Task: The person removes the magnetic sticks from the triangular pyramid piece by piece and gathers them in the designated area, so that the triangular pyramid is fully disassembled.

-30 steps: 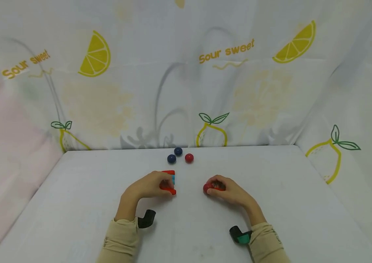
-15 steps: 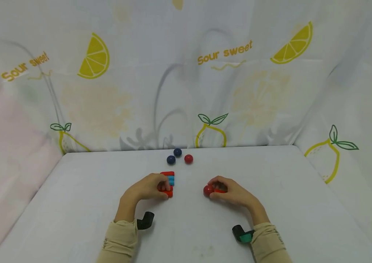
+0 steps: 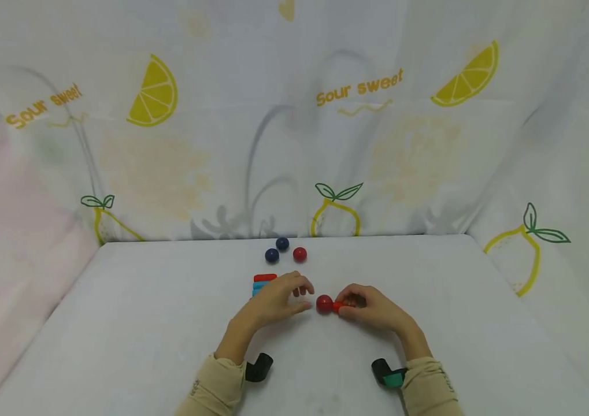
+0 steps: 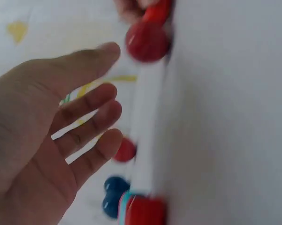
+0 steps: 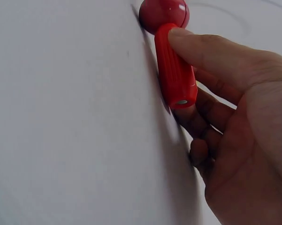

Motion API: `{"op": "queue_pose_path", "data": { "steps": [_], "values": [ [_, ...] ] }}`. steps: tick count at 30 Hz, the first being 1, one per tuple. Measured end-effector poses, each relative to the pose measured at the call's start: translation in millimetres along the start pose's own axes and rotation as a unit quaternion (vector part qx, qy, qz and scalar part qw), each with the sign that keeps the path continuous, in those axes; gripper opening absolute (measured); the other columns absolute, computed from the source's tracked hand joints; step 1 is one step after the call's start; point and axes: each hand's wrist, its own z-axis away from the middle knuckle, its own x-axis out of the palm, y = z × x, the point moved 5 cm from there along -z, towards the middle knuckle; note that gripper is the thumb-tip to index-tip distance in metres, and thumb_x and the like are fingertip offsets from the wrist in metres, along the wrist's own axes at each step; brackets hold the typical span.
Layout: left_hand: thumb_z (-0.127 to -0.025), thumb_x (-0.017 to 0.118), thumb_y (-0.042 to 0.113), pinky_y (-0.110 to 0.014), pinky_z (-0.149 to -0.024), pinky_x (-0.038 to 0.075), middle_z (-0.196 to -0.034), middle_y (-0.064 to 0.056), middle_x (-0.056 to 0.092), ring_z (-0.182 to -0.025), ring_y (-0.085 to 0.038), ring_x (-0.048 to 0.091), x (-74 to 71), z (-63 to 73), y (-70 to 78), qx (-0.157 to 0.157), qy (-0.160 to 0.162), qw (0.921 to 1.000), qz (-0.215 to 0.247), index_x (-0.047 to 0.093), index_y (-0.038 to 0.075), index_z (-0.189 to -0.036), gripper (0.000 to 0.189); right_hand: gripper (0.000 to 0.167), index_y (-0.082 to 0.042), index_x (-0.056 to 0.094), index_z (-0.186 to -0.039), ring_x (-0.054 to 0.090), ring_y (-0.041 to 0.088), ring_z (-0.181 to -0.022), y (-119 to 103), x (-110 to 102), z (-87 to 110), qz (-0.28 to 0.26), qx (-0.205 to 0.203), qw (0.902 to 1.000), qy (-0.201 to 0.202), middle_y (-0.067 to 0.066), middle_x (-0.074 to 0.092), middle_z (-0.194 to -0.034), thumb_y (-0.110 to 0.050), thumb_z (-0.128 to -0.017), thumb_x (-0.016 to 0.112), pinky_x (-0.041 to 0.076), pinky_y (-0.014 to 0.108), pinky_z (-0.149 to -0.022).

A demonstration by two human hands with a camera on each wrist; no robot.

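My right hand (image 3: 374,309) pinches a red magnetic building rod (image 5: 176,70) between thumb and fingers, low over the white table. At the rod's far end sits a red ball (image 3: 324,304), touching it. In the right wrist view a small pale metal disc shows in the rod's near end. My left hand (image 3: 280,299) holds nothing; its thumb and fingers are spread apart just left of that ball. Beyond and partly behind the left hand lies a row of rods, with a red rod (image 3: 265,278) at the back and blue rods (image 3: 260,286) nearer; the rest is hidden by the hand.
Toward the table's back edge stand two dark blue balls (image 3: 271,255) and another red ball (image 3: 300,254). A white cloth (image 3: 252,144) with lemon prints hangs behind the table (image 3: 117,323). Each wrist carries a small black camera (image 3: 259,368).
My left hand has left the row of rods and moved right, toward the red ball. The right hand has shifted slightly, and more of the red rod shows between the ball and its fingers.
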Motion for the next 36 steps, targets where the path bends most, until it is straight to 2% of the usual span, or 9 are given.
{"op": "queue_pose_path", "data": {
  "steps": [3, 6, 12, 17, 22, 24, 27, 32, 36],
  "values": [
    [-0.085, 0.070, 0.023, -0.024, -0.084, 0.050, -0.105, 0.000, 0.059, -0.097, -0.014, 0.057, 14.3, -9.6, 7.3, 0.004, 0.002, 0.9998, -0.017, 0.061, 0.016, -0.112, 0.029, 0.015, -0.021, 0.065, -0.099, 0.053, 0.010, -0.080, -2.0, 3.8, -4.1, -0.007, -0.016, 0.9998, 0.012, -0.001, 0.059, -0.086, -0.028, -0.087, 0.068, 0.044, 0.022, -0.073],
    [-0.083, 0.073, 0.023, -0.023, -0.082, 0.050, -0.103, 0.001, 0.059, -0.093, -0.014, 0.059, 22.2, -14.6, 9.9, 0.006, 0.018, 0.9992, -0.034, 0.063, 0.016, -0.109, 0.029, 0.014, -0.020, 0.065, -0.099, 0.052, 0.009, -0.078, -2.5, 6.9, -6.2, -0.009, -0.019, 0.9996, 0.016, -0.001, 0.059, -0.084, -0.026, -0.087, 0.068, 0.043, 0.022, -0.071],
    [-0.080, 0.075, 0.019, -0.021, -0.076, 0.049, -0.092, 0.003, 0.060, -0.084, -0.013, 0.058, 26.4, -18.5, 13.6, 0.006, 0.047, 0.9984, -0.030, 0.066, 0.015, -0.099, 0.022, 0.014, -0.020, 0.064, -0.099, 0.053, 0.008, -0.079, -2.2, 6.9, -3.5, -0.010, -0.020, 0.9996, 0.017, -0.002, 0.060, -0.084, -0.029, -0.088, 0.066, 0.044, 0.022, -0.072],
    [-0.079, 0.075, 0.020, -0.019, -0.071, 0.047, -0.088, 0.002, 0.060, -0.081, -0.012, 0.056, 27.6, -23.7, 14.1, 0.001, 0.043, 0.9988, -0.024, 0.066, 0.015, -0.098, 0.021, 0.015, -0.019, 0.064, -0.100, 0.053, 0.007, -0.080, -1.1, 4.1, -1.4, -0.012, -0.032, 0.9993, 0.015, -0.003, 0.061, -0.086, -0.028, -0.088, 0.066, 0.044, 0.022, -0.074],
    [-0.079, 0.074, 0.021, -0.018, -0.070, 0.046, -0.088, 0.004, 0.059, -0.081, -0.010, 0.054, 23.6, -30.8, 12.0, -0.014, 0.024, 0.9989, -0.038, 0.067, 0.016, -0.099, 0.021, 0.014, -0.021, 0.065, -0.100, 0.055, 0.009, -0.081, 1.5, 0.9, -0.6, -0.014, -0.032, 0.9993, 0.011, -0.003, 0.063, -0.088, -0.029, -0.089, 0.066, 0.044, 0.022, -0.076],
    [-0.080, 0.073, 0.021, -0.019, -0.070, 0.047, -0.088, 0.004, 0.058, -0.081, -0.010, 0.054, 20.2, -34.8, 8.7, -0.017, 0.027, 0.9982, -0.050, 0.067, 0.015, -0.099, 0.021, 0.014, -0.022, 0.065, -0.100, 0.055, 0.009, -0.082, 2.3, 0.1, -0.2, -0.014, -0.032, 0.9993, 0.011, -0.003, 0.063, -0.089, -0.030, -0.089, 0.065, 0.044, 0.022, -0.077],
    [-0.080, 0.073, 0.020, -0.021, -0.072, 0.049, -0.090, 0.002, 0.058, -0.082, -0.011, 0.056, 11.6, -43.3, 2.6, -0.022, 0.051, 0.9962, -0.067, 0.066, 0.013, -0.101, 0.023, 0.015, -0.023, 0.065, -0.101, 0.054, 0.009, -0.082, 2.7, -0.5, -0.4, -0.016, -0.031, 0.9993, 0.011, -0.003, 0.063, -0.090, -0.030, -0.088, 0.066, 0.044, 0.022, -0.077],
    [-0.081, 0.073, 0.014, -0.027, -0.077, 0.051, -0.096, -0.003, 0.060, -0.086, -0.015, 0.057, -4.5, -66.0, -2.4, -0.016, 0.098, 0.9895, -0.105, 0.066, 0.009, -0.105, 0.025, 0.016, -0.022, 0.065, -0.101, 0.053, 0.009, -0.082, 2.9, 0.6, -1.1, -0.020, -0.024, 0.9994, 0.014, -0.004, 0.061, -0.088, -0.030, -0.087, 0.067, 0.044, 0.021, -0.076],
    [-0.080, 0.072, 0.005, -0.033, -0.079, 0.051, -0.098, -0.008, 0.062, -0.088, -0.020, 0.059, -9.1, -83.4, -3.7, -0.011, 0.120, 0.9845, -0.128, 0.067, 0.006, -0.103, 0.024, 0.016, -0.022, 0.065, -0.101, 0.054, 0.009, -0.082, 2.3, 2.2, -0.9, -0.025, -0.024, 0.9993, 0.017, -0.003, 0.061, -0.088, -0.029, -0.087, 0.068, 0.044, 0.021, -0.076]
  ]
}}
